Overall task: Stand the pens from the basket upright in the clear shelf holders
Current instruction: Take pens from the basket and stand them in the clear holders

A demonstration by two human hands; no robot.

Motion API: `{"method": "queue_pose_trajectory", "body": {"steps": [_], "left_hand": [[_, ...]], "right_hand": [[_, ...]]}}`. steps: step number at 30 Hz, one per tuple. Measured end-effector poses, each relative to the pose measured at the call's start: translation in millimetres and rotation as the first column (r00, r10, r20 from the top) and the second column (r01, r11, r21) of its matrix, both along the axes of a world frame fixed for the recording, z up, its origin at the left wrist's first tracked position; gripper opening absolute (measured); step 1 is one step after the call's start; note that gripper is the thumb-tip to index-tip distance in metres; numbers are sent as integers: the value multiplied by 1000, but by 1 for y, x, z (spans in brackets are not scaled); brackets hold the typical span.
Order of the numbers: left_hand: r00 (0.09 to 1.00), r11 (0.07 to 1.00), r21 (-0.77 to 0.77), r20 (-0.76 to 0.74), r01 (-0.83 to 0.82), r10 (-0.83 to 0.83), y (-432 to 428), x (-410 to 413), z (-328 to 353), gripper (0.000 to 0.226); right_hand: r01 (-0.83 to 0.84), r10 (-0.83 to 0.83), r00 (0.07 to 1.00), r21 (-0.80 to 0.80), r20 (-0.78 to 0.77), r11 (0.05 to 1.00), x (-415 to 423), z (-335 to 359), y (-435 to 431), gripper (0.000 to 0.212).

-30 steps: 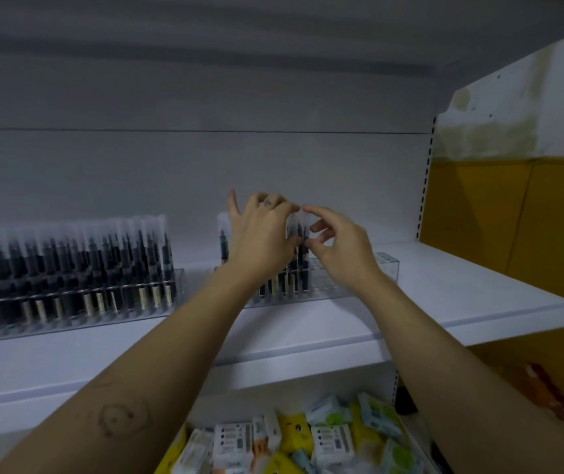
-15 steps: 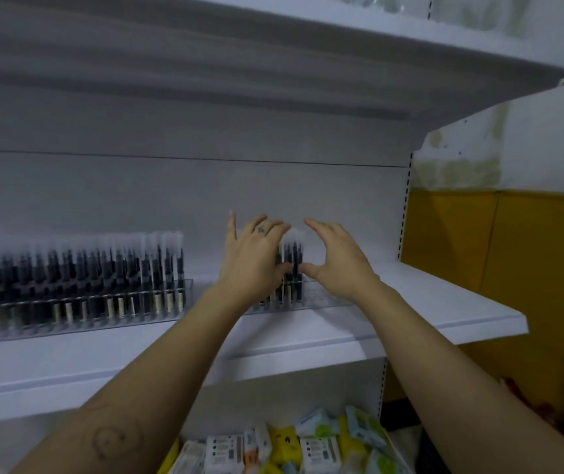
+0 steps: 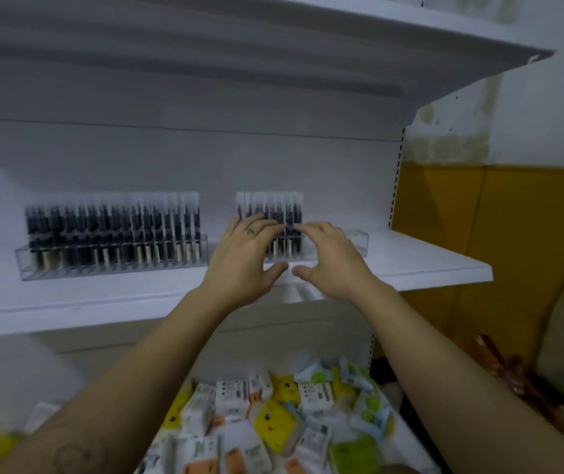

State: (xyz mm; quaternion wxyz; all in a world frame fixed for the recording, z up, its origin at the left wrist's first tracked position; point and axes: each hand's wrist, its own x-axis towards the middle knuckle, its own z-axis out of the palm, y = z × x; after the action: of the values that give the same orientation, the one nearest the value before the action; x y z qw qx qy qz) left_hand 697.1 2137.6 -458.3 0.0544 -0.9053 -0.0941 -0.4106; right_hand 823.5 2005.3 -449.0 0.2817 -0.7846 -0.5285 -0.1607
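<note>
Fingers have uncurled: left hand (image 3: pixel 243 260) and right hand (image 3: pixel 332 260) lie flat, straight-fingered, against the pens (image 3: pixel 270 208)

Clear plastic holder (image 3: pixel 113 265); matt white shelf (image 3: pixel 420 265).

Left hand (image 3: pixel 243 260) and right hand (image 3: pixel 333 258) spread flat; fingers (image 3: pixel 264 228) apparently touch upright pens (image 3: pixel 270 206) in clear holder (image 3: pixel 359 239).
</note>
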Motion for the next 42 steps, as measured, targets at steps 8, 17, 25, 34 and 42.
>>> {"method": "queue_pose_trajectory", "body": {"steps": [8,17,25,34,42], "left_hand": [[1000,998,-64,5,12,-11,-20,-48,-78,55],[954,929,-333,-294,-161,60,-25,-90,-210,68],[856,807,-483,-515,-339,52,-23,-115,-312,68],[730,664,-551,-683,-505,-10,-31,-124,-392,76],[585,540,-540,-804,-645,-106,-29,-144,-455,68]], "right_hand": [[-69,69,997,9,-45,998,-42,-82,-12,62],[-94,41,966,-196,-256,976,-80,-211,-11,63],[-191,32,923,-386,-383,903,-97,-304,-4,66],[-284,-35,848,-509,-529,812,-114,-402,3,65],[-354,-105,813,-630,-573,692,-120,-457,0,40]]}}
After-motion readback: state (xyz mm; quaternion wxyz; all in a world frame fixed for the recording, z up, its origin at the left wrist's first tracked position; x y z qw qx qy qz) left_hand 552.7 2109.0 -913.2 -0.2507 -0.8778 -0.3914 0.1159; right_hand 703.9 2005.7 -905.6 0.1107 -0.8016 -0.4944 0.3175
